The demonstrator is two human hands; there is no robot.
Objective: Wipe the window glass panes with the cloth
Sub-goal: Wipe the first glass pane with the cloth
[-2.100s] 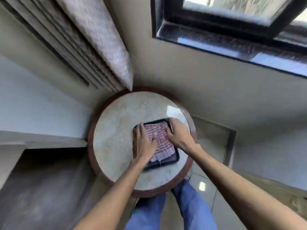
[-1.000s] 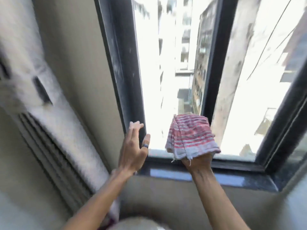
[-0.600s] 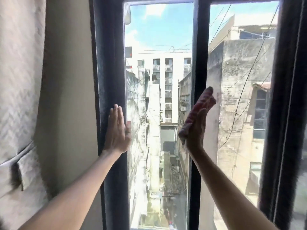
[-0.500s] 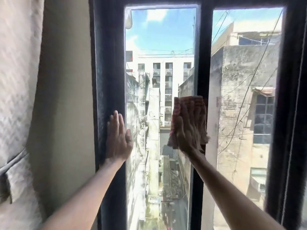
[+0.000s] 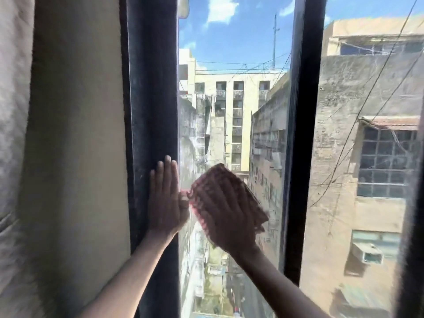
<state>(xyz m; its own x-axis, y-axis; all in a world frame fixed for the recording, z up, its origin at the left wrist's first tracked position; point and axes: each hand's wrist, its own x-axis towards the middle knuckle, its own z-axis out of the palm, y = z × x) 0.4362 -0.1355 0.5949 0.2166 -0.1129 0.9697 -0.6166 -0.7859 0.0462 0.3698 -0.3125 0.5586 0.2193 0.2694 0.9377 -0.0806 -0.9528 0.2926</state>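
My right hand presses a folded red-and-white striped cloth flat against the left glass pane, low on the glass. The cloth shows above and to the right of my fingers. My left hand lies flat with fingers together on the dark left window frame, its thumb almost touching the cloth's left edge. A dark vertical bar separates this pane from the right glass pane.
A beige wall and a pale curtain stand to the left of the frame. Buildings and wires show through the glass. Another dark frame post runs along the far right edge.
My right hand lifted the cloth from the tray on the round table to the window, then slid it down and left across the left pane. My left hand stayed on the frame.
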